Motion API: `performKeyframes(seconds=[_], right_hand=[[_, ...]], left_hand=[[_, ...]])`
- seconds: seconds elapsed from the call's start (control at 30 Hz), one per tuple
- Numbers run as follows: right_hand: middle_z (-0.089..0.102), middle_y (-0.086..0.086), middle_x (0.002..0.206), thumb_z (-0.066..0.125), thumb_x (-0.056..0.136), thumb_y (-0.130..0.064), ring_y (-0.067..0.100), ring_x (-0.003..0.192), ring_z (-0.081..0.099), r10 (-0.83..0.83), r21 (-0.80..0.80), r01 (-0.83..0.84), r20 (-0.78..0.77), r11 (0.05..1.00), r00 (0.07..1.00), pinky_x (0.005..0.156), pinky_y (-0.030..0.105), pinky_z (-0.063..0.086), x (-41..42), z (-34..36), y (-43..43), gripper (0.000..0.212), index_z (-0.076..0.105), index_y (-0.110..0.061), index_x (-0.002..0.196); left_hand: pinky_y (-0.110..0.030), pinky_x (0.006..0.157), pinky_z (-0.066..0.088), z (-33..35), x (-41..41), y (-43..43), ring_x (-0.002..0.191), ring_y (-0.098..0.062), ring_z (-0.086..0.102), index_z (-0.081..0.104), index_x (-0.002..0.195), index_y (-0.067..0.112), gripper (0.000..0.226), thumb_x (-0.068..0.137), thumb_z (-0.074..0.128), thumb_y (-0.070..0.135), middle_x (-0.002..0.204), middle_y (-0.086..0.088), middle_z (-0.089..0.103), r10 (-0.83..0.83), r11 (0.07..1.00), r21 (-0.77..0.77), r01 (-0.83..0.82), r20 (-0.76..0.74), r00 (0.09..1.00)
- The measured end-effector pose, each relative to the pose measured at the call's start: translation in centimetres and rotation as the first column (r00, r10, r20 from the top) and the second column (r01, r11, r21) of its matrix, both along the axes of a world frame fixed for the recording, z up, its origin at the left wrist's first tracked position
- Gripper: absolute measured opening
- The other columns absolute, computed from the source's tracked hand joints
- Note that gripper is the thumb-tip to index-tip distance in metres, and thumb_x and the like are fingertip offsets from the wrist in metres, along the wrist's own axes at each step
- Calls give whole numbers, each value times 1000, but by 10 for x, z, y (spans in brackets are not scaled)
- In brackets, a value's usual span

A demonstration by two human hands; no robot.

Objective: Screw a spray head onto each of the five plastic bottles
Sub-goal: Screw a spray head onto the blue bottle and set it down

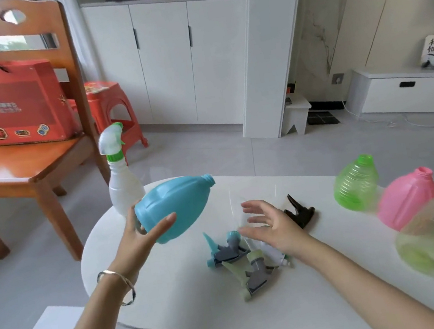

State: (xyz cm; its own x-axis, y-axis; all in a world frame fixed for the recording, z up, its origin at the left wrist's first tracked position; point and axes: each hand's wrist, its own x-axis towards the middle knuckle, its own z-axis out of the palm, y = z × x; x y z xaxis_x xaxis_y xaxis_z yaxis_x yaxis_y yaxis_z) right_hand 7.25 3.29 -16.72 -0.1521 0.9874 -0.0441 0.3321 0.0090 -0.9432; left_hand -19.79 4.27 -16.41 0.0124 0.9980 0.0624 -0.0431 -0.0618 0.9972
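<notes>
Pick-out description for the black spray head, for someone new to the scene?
On the white table, look just beyond the right hand, toward the bright green bottle. The black head lying there is the only all-dark one; the teal head and pale green head nearer the person have grey bodies.

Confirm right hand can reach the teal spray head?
Probably yes. The right hand is open just beside the teal spray head, nothing covers it, and the left hand holds the blue bottle clear of it.
</notes>
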Motion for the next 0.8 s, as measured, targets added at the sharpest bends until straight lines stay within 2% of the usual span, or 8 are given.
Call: performKeyframes(seconds=[0.1, 0.2, 0.3, 0.47, 0.57, 0.67, 0.73, 0.8], right_hand=[[48, -14, 132, 76, 72, -41, 2, 123, 44, 88, 11, -92, 211, 996, 974, 99, 18, 32, -18, -14, 4, 50, 55, -34, 117], [44, -15, 133, 75, 66, -53, 1, 115, 46, 109, 23, -129, 404, 991, 908, 100, 19, 33, -35, -25, 7, 58, 57, -33, 117], [40, -9, 140, 72, 67, -55, 9, 129, 35, 142, 21, -189, 584, 982, 800, 105, 24, 28, -49, -32, 11, 68, 53, -28, 126], [50, -8, 127, 70, 70, -49, 13, 122, 41, 105, 83, -222, 691, 971, 715, 94, 28, 31, -56, -43, 15, 58, 55, -25, 119], [57, -9, 114, 73, 68, -51, 9, 107, 51, 75, 115, -177, 597, 977, 799, 87, 23, 36, -54, -39, 16, 50, 59, -28, 110], [65, -14, 99, 75, 69, -46, -1, 86, 58, 73, 49, -87, 237, 995, 969, 77, 6, 38, -46, -19, 17, 33, 62, -34, 97], [68, -7, 97, 73, 76, -37, 8, 89, 61, 39, 52, -37, -39, 998, 998, 88, 16, 43, -38, -5, 20, 25, 65, -28, 97], [68, 0, 104, 66, 78, -41, 14, 101, 61, -26, 15, 32, -297, 999, 955, 94, 24, 45, -27, 10, 22, 33, 65, -20, 103]], left_hand=[[-38, 89, 52, -1, -11, 6, 110, -14, 61, 45, 127, 34, 85, 51, 77, 53, 122, 5, 62, 29, 999, -23, -27, 59, 998], [-38, 88, 53, -2, -15, 9, 109, -14, 62, 46, 128, 32, 86, 51, 77, 52, 124, 4, 62, 42, 999, -27, -40, 78, 996], [-34, 84, 53, -3, -17, 10, 106, -12, 64, 46, 127, 33, 84, 51, 77, 53, 123, 4, 62, 30, 999, -31, -28, 80, 996], [-35, 85, 54, -5, -19, 11, 110, -15, 62, 44, 129, 32, 86, 53, 77, 52, 125, 2, 61, 6, 1000, -24, -5, 68, 998], [-35, 85, 55, -4, -19, 11, 111, -14, 62, 43, 131, 31, 92, 50, 79, 56, 126, 2, 60, -1, 1000, -22, 3, 81, 997], [-31, 82, 55, -4, -18, 11, 109, -11, 63, 44, 131, 35, 92, 50, 79, 59, 126, 5, 61, -19, 1000, -12, 20, 102, 995], [-30, 82, 55, -4, -17, 11, 110, -10, 63, 44, 131, 38, 90, 52, 79, 60, 126, 7, 61, -38, 999, -13, 40, 126, 991], [-31, 84, 54, -5, -16, 10, 113, -11, 62, 43, 132, 40, 84, 57, 76, 59, 127, 9, 61, -58, 998, -17, 62, 145, 988]])
